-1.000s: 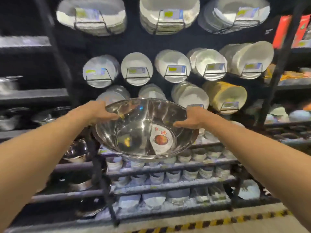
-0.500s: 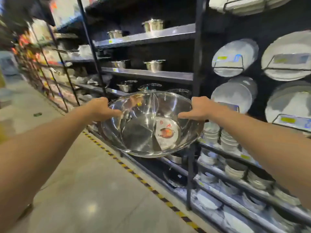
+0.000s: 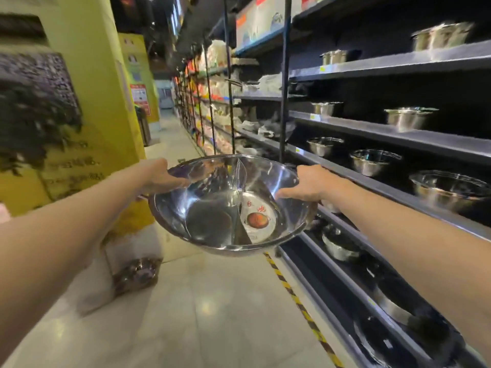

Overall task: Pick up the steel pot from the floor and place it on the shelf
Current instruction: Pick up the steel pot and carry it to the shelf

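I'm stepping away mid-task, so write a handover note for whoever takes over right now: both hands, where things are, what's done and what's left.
Left hand: gripping the left rim of the shiny divided steel pot.
Right hand: gripping its right rim.
Pot is held in the air over the aisle, beside the dark metal shelf of steel pots on the right.
Done: pot lifted off the floor.
Left: set it on the shelf and let go.

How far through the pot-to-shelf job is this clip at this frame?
Pickup looks done: the steel pot is off the floor, held level over the aisle. In hand: left hand and right hand each have a grip on opposite sides of its rim. Left: it has not reached the shelf of steel pots at the right, so placing and letting go remain.
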